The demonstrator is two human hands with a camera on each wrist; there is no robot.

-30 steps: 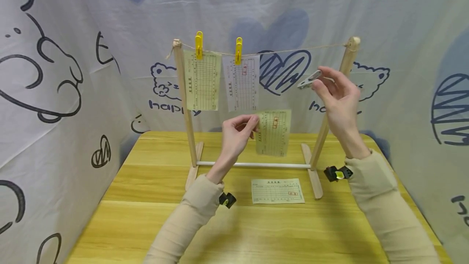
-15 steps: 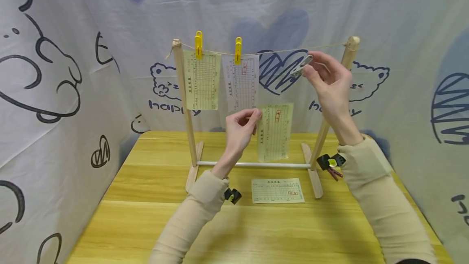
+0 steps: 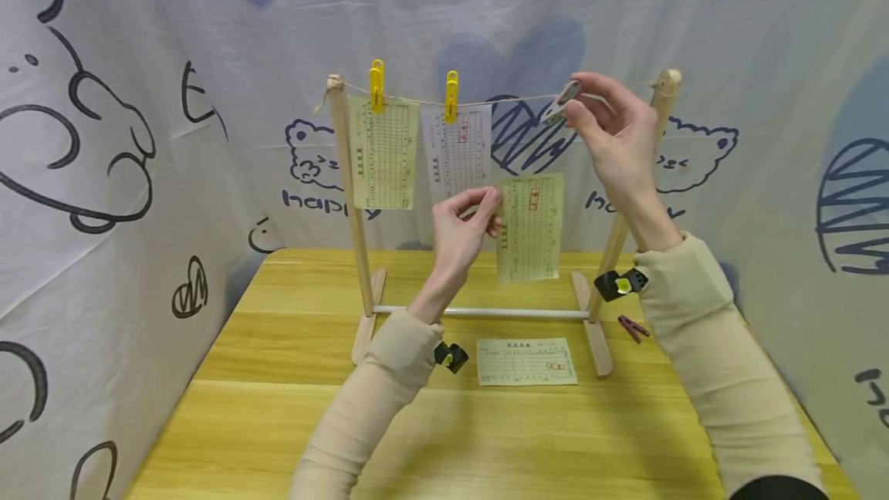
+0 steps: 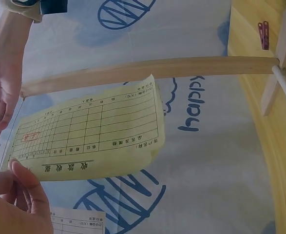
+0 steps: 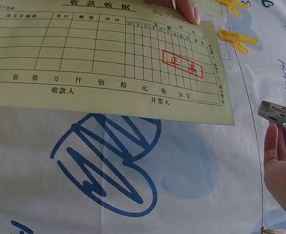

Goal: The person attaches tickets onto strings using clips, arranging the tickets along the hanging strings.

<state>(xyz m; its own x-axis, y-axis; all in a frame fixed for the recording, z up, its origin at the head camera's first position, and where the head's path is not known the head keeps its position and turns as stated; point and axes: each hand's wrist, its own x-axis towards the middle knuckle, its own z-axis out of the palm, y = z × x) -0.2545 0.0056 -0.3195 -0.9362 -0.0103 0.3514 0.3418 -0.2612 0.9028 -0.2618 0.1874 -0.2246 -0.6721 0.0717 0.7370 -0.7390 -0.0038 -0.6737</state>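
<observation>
My left hand [image 3: 464,234] pinches a pale yellow receipt slip [image 3: 531,230] by its upper left edge, and the slip hangs below the string [image 3: 524,98]. In the right wrist view the slip's printed grid and red stamp face the camera. Up at the string, my right hand [image 3: 618,137] holds a grey clothespin [image 3: 561,103] between thumb and fingers, overlapping the string in the head view. Left along the string, yellow clothespins [image 3: 451,97] hold a yellow-green slip [image 3: 383,157] and a white slip [image 3: 460,157].
A wooden frame with two posts [image 3: 357,253] and a white bottom bar [image 3: 479,312] stands on the wooden table [image 3: 292,423]. Another receipt slip [image 3: 525,362] lies flat in front of it. A dark red clothespin [image 3: 633,329] lies by the right foot.
The left hand has raised the slip up and slightly right. My right hand has carried the grey clothespin up and left to the string, uncovering the dark red clothespin on the table.
</observation>
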